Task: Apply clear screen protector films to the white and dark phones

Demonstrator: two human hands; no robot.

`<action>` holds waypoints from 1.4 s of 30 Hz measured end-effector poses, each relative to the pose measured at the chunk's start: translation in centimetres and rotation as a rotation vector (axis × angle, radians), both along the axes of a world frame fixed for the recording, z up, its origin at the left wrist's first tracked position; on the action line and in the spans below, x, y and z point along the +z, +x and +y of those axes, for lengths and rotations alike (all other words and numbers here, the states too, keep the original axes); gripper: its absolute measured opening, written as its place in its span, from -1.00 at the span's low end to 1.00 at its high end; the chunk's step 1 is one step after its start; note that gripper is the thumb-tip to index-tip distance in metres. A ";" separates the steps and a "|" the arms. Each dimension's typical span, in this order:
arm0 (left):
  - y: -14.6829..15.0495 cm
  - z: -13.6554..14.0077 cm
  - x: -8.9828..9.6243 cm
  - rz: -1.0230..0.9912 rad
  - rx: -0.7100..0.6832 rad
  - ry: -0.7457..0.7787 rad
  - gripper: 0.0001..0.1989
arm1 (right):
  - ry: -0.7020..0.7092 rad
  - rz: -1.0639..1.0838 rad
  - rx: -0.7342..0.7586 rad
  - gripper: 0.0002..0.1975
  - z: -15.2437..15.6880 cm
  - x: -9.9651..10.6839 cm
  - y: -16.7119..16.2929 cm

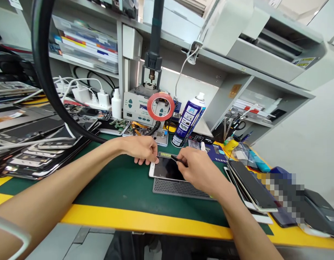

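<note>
A white-framed phone (167,169) with a dark screen lies on a grey perforated pad (177,188) on the green mat. My left hand (143,149) is closed at the phone's left end, its thumb on the upper left corner. Pinched in my right hand (198,168) is a thin black tool (176,159); most of it is hidden, and its kind does not show. Its tip is at a yellow-green strip (165,154) along the phone's far edge. My right hand covers the phone's right end.
A blue spray can (187,121) and a red tape roll (160,106) stand beyond my hands. Stacked phone screens (44,155) lie left, and more phones (253,184) lie right. A black cable (47,79) arches over the left side. Behind is a control box (135,106).
</note>
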State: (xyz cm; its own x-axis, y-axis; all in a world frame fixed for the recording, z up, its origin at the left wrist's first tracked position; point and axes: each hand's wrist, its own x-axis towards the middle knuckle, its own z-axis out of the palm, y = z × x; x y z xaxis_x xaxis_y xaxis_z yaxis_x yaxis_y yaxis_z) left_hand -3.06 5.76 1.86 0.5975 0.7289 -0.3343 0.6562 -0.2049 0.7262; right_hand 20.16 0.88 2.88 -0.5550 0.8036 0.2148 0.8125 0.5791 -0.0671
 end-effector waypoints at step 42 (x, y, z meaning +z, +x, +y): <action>0.3 0.0 0.4 0.063 -0.003 -0.032 -0.73 | -0.556 0.300 0.165 -0.65 4.0 0.8 3.3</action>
